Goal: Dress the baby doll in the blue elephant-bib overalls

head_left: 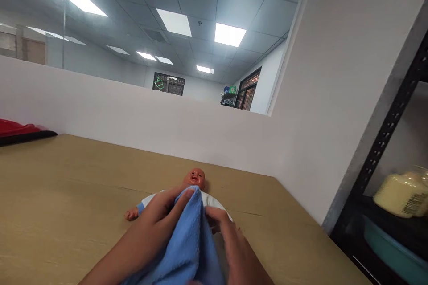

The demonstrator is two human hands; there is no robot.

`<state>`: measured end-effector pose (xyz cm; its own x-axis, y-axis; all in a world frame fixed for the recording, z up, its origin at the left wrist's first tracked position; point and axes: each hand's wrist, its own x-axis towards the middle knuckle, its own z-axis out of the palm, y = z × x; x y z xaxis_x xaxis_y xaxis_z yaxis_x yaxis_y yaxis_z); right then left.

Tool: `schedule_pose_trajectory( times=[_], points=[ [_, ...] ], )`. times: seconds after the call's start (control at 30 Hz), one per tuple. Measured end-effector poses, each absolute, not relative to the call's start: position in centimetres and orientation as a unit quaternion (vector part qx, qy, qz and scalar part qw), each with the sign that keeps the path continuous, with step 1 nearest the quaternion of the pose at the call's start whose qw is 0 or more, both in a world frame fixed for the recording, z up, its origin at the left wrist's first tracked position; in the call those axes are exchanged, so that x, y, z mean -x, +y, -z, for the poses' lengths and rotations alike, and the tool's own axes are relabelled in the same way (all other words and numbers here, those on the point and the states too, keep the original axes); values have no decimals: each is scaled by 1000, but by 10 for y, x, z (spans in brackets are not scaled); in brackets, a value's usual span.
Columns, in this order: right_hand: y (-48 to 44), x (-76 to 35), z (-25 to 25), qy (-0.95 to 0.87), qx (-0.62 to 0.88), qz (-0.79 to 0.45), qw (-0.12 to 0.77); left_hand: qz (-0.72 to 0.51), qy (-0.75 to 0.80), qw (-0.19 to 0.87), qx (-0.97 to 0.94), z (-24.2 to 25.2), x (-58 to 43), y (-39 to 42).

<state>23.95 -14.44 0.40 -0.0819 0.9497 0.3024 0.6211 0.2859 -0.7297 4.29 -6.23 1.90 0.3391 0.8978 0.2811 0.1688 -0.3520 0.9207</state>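
A baby doll [195, 178] lies on its back on the wooden table, head toward the wall. It wears a white top with a blue cuff, and one doll hand pokes out at the left. Over its body hangs a blue towel-like cloth [187, 240], raised to a peak near the doll's chin. My left hand [163, 213] pinches that peak between thumb and fingers. On the other side, my right hand [225, 231] has curled fingers at the cloth's right edge, close to the doll's top; its fingertips are partly hidden. The doll's lower body is covered from view.
The tan table [83, 178] meets a white wall with a window above. At the far left edge sits a red item [20, 128] with a black rim. To the right, a black metal shelf [381, 151] holds a wrapped pale yellow package [401, 193] and a teal basin [394, 249].
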Motion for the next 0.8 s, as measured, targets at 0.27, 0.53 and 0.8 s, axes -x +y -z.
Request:
schedule_pose_trajectory(
  times=[0.27,0.53,0.8],
  points=[
    [-96,-242,-56,-710,496,-172,470,-416,275,353,-792,-72,-41,-35],
    [-53,-262,-52,-673,527,-207,476,-427,290,308,-800,-58,-50,19],
    [-64,-272,-27,-727,431,109,523,-422,300,309,-798,-57,-58,34]
  ],
)
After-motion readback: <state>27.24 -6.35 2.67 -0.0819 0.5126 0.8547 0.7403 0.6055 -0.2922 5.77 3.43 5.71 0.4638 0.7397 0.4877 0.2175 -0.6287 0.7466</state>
